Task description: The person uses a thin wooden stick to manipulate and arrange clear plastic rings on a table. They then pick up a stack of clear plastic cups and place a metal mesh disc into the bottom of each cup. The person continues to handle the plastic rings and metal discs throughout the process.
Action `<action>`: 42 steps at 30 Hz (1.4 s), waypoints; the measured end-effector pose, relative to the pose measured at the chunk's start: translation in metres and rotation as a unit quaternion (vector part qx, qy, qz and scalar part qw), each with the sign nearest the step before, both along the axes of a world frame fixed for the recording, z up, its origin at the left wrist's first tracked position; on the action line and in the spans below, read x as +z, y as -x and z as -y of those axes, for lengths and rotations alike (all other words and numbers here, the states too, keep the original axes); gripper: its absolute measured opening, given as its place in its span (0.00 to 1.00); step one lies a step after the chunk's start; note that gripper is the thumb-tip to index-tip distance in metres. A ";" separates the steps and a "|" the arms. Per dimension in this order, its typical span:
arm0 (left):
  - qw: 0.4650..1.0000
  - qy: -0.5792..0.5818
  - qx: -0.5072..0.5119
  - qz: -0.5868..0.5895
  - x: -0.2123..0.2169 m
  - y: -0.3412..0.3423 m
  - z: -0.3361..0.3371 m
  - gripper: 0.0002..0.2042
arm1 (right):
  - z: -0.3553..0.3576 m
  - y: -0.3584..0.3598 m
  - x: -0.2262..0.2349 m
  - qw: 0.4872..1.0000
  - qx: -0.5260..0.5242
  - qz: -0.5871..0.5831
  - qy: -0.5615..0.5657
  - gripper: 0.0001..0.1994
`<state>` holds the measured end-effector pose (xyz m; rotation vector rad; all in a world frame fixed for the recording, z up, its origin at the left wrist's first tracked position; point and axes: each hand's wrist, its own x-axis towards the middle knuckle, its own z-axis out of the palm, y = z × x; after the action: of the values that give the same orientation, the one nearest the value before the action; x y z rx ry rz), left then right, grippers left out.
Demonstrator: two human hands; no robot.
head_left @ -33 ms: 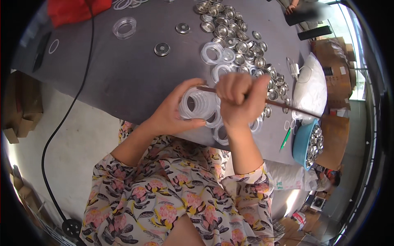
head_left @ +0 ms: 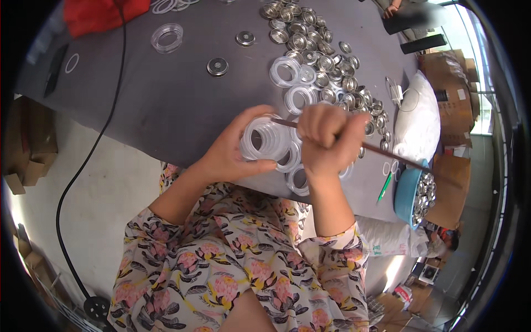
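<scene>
My left hand (head_left: pixel 232 148) curls around a stack of clear plastic rings (head_left: pixel 276 138) near the table's front edge, thumb below and fingers above. My right hand (head_left: pixel 332 141), slightly blurred, is closed in a fist around a thin brown stick (head_left: pixel 390 155). The stick's left end reaches the upper rim of the stack; its other end points right over a blue basin (head_left: pixel 405 196). More clear rings (head_left: pixel 299 99) lie beyond and beneath my hands. Past them spreads a heap of round silver metal caps (head_left: pixel 312 39). My right hand hides some of these.
Silver caps fill the basin at the right. A green pen (head_left: pixel 385 188) and a white bag (head_left: pixel 418 119) lie near it. Two caps (head_left: pixel 218 67) sit apart on the grey tabletop (head_left: pixel 166 99). A black cable (head_left: pixel 118 91) crosses the left side. Another person's hand (head_left: pixel 391 10) shows at the far right.
My right hand has shifted slightly down and to the right, and the stick has tilted a little with it. My left hand and the stack have hardly moved.
</scene>
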<state>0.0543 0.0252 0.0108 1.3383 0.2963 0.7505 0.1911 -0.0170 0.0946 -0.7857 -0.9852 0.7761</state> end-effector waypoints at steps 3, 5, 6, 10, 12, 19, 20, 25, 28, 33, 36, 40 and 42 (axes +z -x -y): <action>0.936 -0.277 0.198 -0.088 0.008 0.002 0.002 0.41 | 0.027 -0.018 0.009 0.991 -0.022 -0.110 -0.068 0.31; 0.880 -0.394 0.263 -0.036 0.007 0.004 0.016 0.33 | 0.044 -0.032 0.006 0.992 -0.047 -0.096 -0.067 0.31; 0.843 -0.450 0.293 -0.007 0.006 0.004 0.026 0.29 | 0.052 -0.037 0.002 0.992 -0.059 -0.087 -0.069 0.31; 0.809 -0.564 0.154 -0.063 0.007 -0.011 0.064 0.16 | 0.064 -0.032 -0.007 0.983 -0.133 -0.104 -0.065 0.31; 0.808 -0.557 0.138 -0.133 0.008 -0.013 0.073 0.16 | 0.071 -0.030 -0.010 0.979 -0.145 -0.126 -0.064 0.31; 0.799 -0.530 0.079 -0.271 -0.022 -0.028 0.071 0.19 | 0.089 -0.035 -0.011 0.978 -0.172 -0.101 -0.067 0.31; 0.816 -0.508 0.067 -0.267 -0.023 -0.027 0.071 0.18 | 0.090 -0.035 -0.012 0.976 -0.179 -0.100 -0.068 0.31; 0.844 -0.504 0.114 -0.144 -0.001 -0.007 0.080 0.14 | 0.094 -0.037 -0.010 0.970 -0.198 -0.114 -0.084 0.31; 0.832 -0.529 0.135 -0.096 0.038 0.013 0.069 0.12 | 0.093 -0.041 -0.010 0.971 -0.192 -0.113 -0.091 0.31; 0.813 -0.532 0.175 -0.158 0.077 0.025 0.018 0.11 | 0.086 -0.032 -0.008 0.977 -0.159 -0.108 -0.088 0.31; 0.848 -0.482 0.106 -0.194 0.076 0.025 0.004 0.11 | 0.081 -0.030 0.001 0.980 -0.145 -0.098 -0.097 0.31; 0.834 -0.508 0.083 -0.197 0.071 0.025 -0.009 0.12 | 0.066 -0.021 0.016 0.984 -0.078 -0.116 -0.114 0.31; 0.828 -0.522 0.079 -0.187 0.066 0.027 -0.014 0.13 | 0.060 -0.017 0.022 0.986 -0.050 -0.111 -0.114 0.31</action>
<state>0.0274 0.0391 0.0772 2.5501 0.3163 0.8119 0.2079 -0.0771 0.1169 -0.5327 -0.8102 0.6363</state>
